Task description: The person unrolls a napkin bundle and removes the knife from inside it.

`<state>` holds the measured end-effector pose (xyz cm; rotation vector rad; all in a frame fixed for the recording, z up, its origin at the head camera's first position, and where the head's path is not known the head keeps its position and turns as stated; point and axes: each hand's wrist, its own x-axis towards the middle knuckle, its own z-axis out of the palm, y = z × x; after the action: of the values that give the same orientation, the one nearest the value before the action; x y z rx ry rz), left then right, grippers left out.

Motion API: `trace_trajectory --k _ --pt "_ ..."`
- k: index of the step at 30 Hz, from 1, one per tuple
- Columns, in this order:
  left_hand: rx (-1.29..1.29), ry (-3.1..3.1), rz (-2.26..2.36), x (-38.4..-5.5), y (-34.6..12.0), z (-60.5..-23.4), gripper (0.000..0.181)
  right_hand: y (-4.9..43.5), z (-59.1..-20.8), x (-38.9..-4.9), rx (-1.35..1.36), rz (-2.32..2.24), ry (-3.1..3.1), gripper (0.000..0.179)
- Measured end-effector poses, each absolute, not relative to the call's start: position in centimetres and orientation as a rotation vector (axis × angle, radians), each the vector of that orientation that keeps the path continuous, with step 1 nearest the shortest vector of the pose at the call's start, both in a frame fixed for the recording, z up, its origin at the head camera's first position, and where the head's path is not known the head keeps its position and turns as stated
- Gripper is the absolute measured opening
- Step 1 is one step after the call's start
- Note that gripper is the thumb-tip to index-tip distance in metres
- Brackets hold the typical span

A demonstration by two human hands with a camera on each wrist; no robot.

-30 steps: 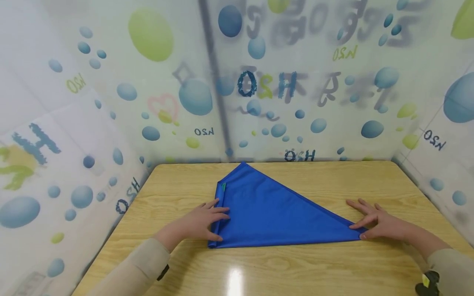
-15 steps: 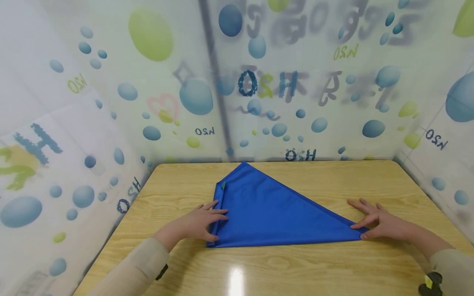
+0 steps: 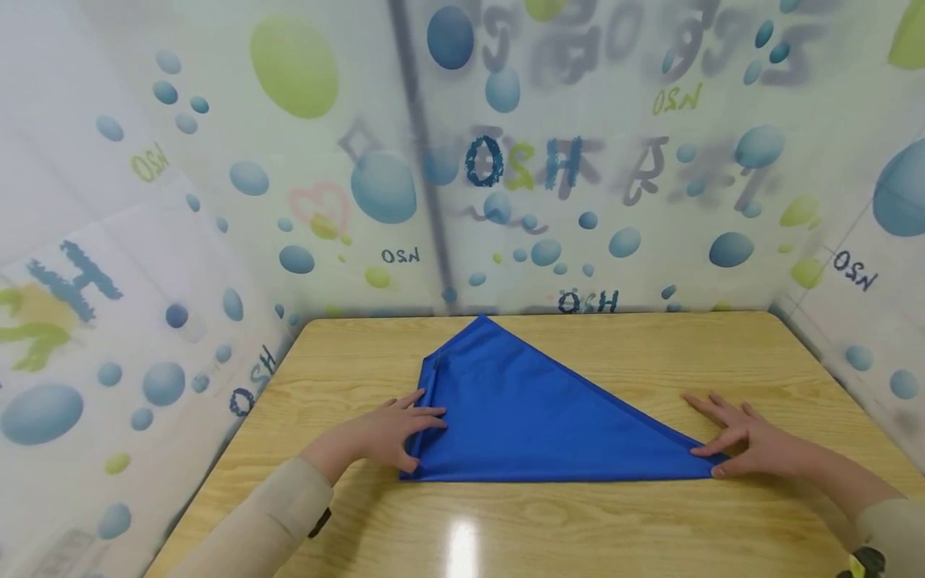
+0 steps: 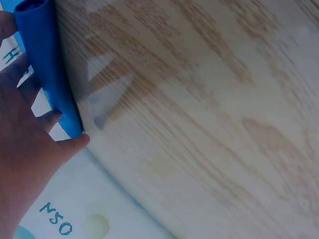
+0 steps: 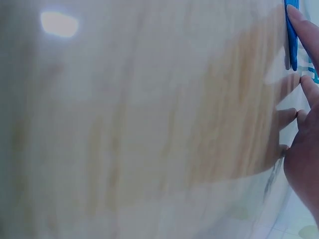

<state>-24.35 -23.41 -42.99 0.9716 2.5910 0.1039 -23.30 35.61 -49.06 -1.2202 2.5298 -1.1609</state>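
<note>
A blue cloth (image 3: 549, 409), folded to roughly a triangle, lies on the table with its narrow corner to the right. Its left edge is turned over into a roll, whose coiled end shows at the top of the left wrist view. Across this rolled edge (image 4: 47, 64) my left hand (image 3: 386, 433) rests with fingers spread, thumb near the front end. My right hand (image 3: 759, 441) holds the narrow right corner between thumb and forefinger, its other fingers stretched out above the wood. In the right wrist view the corner (image 5: 292, 40) shows as a thin blue tip under a finger.
The wooden table (image 3: 578, 530) has a glossy top with a bright light reflection near its front. Behind it and at both sides stand pale walls (image 3: 621, 265) printed with blue and green bubbles. The cloth's far point reaches almost to the table's back edge.
My right hand has shifted slightly right and nearer, and the cloth's right corner with it. The front edge now lies straighter. The green patch at the rolled edge has nearly gone from sight.
</note>
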Motion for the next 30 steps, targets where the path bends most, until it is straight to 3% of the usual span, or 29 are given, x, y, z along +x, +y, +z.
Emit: trace_trajectory --k 30 --pt "1.006 2.679 0.013 -23.9 -25.8 -43.4 0.067 35.7 -49.5 -22.5 -1.184 -1.106 2.599 0.034"
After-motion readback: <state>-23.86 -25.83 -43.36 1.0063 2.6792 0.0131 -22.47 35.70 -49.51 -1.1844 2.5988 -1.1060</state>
